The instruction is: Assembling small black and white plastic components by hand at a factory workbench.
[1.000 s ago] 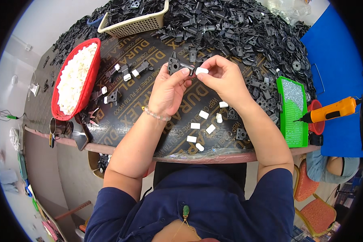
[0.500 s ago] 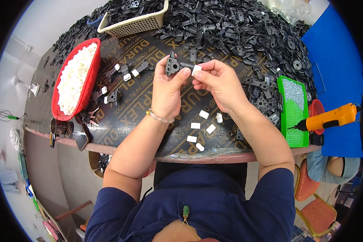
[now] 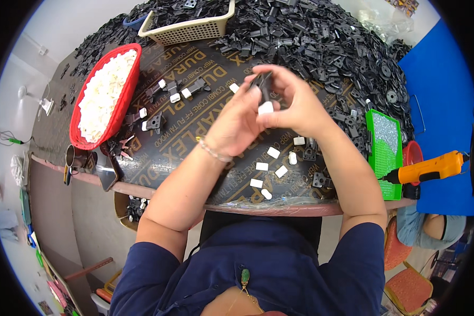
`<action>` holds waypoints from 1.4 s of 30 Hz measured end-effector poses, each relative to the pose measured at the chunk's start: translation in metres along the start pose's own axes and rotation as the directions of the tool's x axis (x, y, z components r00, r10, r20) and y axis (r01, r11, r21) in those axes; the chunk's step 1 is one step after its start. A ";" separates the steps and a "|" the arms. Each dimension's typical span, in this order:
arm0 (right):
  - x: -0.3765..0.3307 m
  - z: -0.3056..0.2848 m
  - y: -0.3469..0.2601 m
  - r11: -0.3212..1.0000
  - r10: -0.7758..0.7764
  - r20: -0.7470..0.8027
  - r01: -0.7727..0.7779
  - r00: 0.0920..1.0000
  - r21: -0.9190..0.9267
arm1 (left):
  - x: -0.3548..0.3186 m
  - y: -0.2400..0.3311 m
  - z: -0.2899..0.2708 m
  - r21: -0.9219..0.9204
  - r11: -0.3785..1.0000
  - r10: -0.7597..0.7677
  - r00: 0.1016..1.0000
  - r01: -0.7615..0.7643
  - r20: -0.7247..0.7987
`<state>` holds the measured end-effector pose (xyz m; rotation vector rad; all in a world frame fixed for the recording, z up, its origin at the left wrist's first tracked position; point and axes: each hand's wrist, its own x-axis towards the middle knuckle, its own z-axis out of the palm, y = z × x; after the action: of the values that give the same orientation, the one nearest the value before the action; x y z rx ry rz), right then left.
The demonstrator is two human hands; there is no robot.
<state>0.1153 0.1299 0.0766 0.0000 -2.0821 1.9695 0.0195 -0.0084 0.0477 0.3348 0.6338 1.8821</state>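
In front of me, over the middle of the table, my two hands are close together around a black plastic part [image 3: 265, 83]. A small white block [image 3: 266, 108] shows at the near end of that part, beside my right thumb. My right hand [image 3: 300, 108] has its fingers curled over the part's far side. The thumb and fingers of my left hand [image 3: 236, 122] press on it from the left, partly smeared by motion. Close to my left fingertips is another white block [image 3: 234, 88]; whether it is touched cannot be told. Several loose white blocks [image 3: 262, 166] lie nearer me.
A red basket [image 3: 134, 79] of white pieces stands at left, near several white-tipped black parts [image 3: 154, 122]. Behind are a beige basket [image 3: 195, 35] and a heap of black parts [image 3: 310, 37]. At right are a green tray [image 3: 376, 174] of small silvery pieces and an orange electric screwdriver [image 3: 432, 167].
Both hands have shifted right, and the black part has turned and sits more in my right hand. The white block, earlier pinched by my right fingers, now shows at the part's near end.
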 end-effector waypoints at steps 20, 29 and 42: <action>0.106 -0.024 0.059 0.022 0.190 0.000 -0.004 0.982 -1.000 | 0.019 -0.008 -0.048 -0.084 0.994 0.031 0.913 -0.072 -0.408; 0.005 -0.011 0.020 0.454 -0.286 0.152 0.273 0.946 -0.848 | 0.011 -0.017 -0.026 0.095 0.995 0.021 0.987 -0.006 -0.162; -0.064 -0.113 0.018 0.048 0.170 -0.458 -0.472 0.872 -0.880 | 0.011 -0.018 -0.020 0.148 0.989 0.000 0.993 0.018 -0.116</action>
<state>0.1957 0.2296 0.0501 -1.0182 -2.9080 0.1484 0.0189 0.0013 0.0200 0.3193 0.8559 1.8597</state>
